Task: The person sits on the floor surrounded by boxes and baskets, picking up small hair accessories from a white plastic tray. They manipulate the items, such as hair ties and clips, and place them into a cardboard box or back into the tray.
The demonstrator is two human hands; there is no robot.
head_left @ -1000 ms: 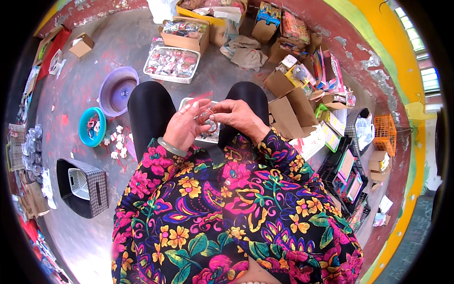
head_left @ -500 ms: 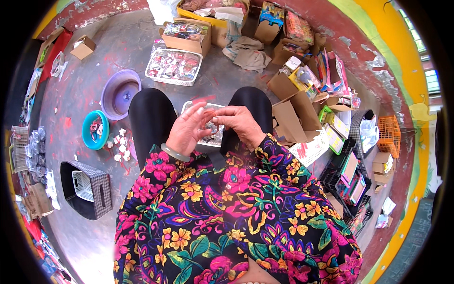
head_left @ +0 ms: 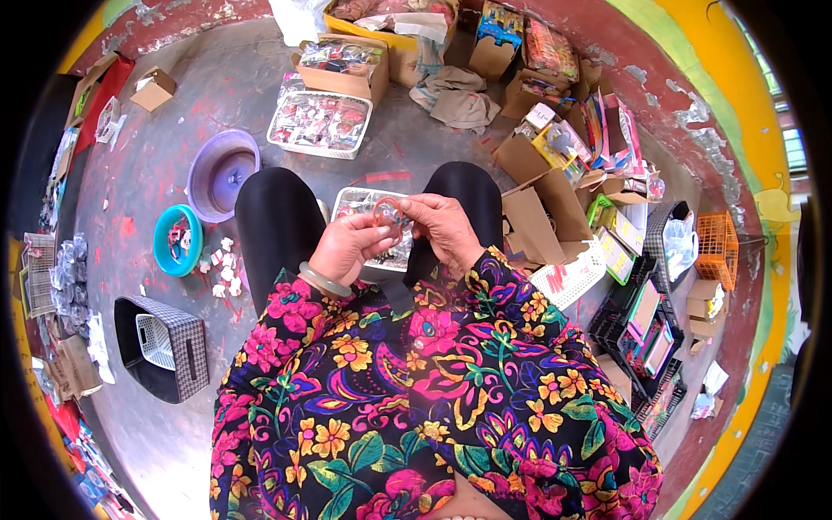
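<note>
Between my knees, my left hand and my right hand meet at the fingertips. Both pinch a thin reddish loop, which looks like a hair tie or bracelet; its exact kind is too small to make out. The left fingers close on its near side, the right thumb and fingers on its right side. Right below the hands sits a small white basket with small clear-wrapped items, partly hidden by my hands. A pale bangle circles my left wrist.
Ahead stand a white basket of packets and a cardboard box. To the left are a purple basin, a turquoise basin and a checked bin. Open cartons, black crates and an orange basket crowd the right.
My left fingers, earlier raised and spread, have come down and closed on the loop. The loop now shows more clearly between both hands. My right hand keeps its pinch.
</note>
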